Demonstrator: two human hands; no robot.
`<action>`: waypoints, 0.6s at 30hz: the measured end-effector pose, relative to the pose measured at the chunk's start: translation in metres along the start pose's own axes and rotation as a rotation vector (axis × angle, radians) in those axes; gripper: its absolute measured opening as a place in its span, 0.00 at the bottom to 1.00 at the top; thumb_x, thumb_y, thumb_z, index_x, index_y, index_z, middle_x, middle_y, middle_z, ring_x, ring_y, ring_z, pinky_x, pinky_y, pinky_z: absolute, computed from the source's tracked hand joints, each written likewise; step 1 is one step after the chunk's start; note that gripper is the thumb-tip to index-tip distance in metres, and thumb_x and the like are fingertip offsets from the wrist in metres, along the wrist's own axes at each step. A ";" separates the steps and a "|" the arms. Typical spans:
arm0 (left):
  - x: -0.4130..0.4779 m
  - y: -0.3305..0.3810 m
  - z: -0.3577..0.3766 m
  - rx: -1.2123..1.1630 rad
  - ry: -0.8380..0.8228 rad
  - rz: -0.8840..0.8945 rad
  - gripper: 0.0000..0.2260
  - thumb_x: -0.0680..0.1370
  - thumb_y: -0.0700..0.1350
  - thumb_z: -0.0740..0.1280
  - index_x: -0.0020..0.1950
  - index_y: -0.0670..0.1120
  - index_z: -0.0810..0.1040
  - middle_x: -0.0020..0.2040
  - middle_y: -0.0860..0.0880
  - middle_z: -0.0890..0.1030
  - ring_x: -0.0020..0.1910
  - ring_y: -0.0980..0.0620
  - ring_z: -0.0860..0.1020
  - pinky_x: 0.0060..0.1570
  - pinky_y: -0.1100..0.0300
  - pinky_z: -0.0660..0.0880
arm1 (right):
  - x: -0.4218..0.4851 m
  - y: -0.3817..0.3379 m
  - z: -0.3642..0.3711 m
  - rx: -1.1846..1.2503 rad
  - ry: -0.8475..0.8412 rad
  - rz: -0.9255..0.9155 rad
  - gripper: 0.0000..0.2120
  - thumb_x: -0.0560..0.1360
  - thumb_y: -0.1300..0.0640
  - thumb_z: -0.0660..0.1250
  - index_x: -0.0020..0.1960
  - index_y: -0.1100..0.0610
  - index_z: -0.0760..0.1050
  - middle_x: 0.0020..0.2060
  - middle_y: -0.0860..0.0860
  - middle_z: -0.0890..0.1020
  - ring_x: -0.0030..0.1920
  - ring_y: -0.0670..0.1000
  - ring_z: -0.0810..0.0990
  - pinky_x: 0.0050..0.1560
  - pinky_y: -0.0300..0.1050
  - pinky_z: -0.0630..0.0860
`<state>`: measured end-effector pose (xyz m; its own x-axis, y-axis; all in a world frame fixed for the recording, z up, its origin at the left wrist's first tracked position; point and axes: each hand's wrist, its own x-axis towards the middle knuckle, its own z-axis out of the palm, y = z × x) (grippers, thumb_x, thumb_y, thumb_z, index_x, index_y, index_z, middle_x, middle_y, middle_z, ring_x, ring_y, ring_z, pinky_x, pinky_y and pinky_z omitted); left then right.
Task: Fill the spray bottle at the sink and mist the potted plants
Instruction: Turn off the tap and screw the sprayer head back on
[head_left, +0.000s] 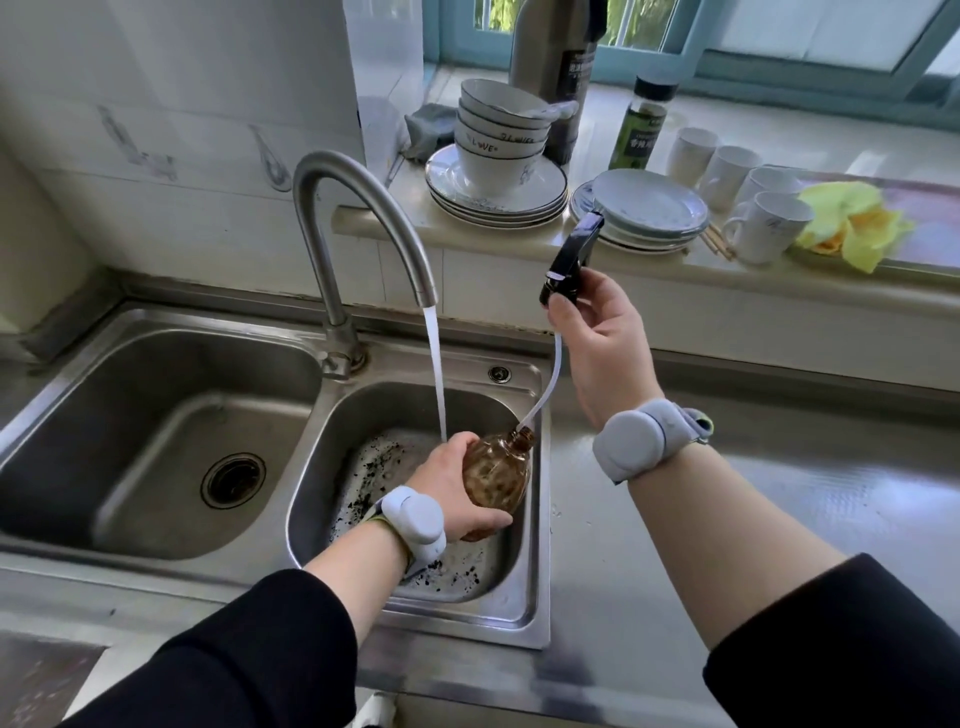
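– Steel double sink (156, 332), steel counter (727, 509) on its right, curved tap (363, 208) running into the small right basin. What's on the ledge (395, 218) behind?

– Bowls (498, 140) stacked on plates (493, 200), white mugs (769, 223) further right, and a yellow cloth (852, 223) at the far end.

– Ok, and where's the bottle?

– Down in the right basin. The left hand (457, 488) wraps round the amber bottle (496, 475), fingers curled over its belly, thumb underneath. It's tilted, with the neck pointing up and to the right.

– So the water (438, 374) goes in?

– Nope lol. The stream lands on the left knuckles, just beside the bottle and not in the neck.

– Right hand?

– The right hand (602, 343) is up over the basin's right edge. Thumb and fingers are closed round the black spray head (569, 260), nozzle end aimed up at the ledge. Both wrists have a grey band.

– And the tube?

– The clear tube (552, 374) hangs from the head in a loose curve, and its tip sits in the bottle's neck.
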<state>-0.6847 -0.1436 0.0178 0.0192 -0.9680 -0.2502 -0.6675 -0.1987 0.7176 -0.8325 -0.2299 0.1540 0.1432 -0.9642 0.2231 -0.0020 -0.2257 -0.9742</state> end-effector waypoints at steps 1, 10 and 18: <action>-0.001 -0.001 0.000 -0.010 0.001 0.001 0.41 0.55 0.62 0.76 0.62 0.58 0.61 0.55 0.57 0.69 0.54 0.56 0.70 0.53 0.63 0.66 | 0.000 0.000 0.001 0.000 -0.010 -0.009 0.11 0.77 0.61 0.65 0.57 0.51 0.73 0.49 0.46 0.82 0.51 0.44 0.81 0.58 0.42 0.76; -0.006 0.008 -0.019 -0.275 -0.001 -0.019 0.39 0.54 0.61 0.77 0.61 0.61 0.63 0.57 0.57 0.75 0.56 0.56 0.74 0.56 0.60 0.70 | -0.019 0.016 0.013 0.017 -0.106 0.116 0.09 0.77 0.59 0.66 0.55 0.50 0.75 0.51 0.50 0.83 0.54 0.50 0.81 0.54 0.44 0.78; -0.005 0.020 -0.049 -0.509 -0.206 0.016 0.38 0.54 0.60 0.78 0.60 0.64 0.65 0.57 0.56 0.77 0.57 0.56 0.77 0.60 0.53 0.74 | -0.031 0.027 -0.002 0.220 -0.308 0.341 0.11 0.77 0.68 0.61 0.54 0.58 0.77 0.49 0.55 0.83 0.51 0.53 0.81 0.54 0.44 0.78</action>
<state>-0.6615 -0.1506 0.0657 -0.1684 -0.9315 -0.3225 -0.2207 -0.2832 0.9333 -0.8393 -0.2068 0.1210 0.4562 -0.8845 -0.0974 0.1038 0.1617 -0.9814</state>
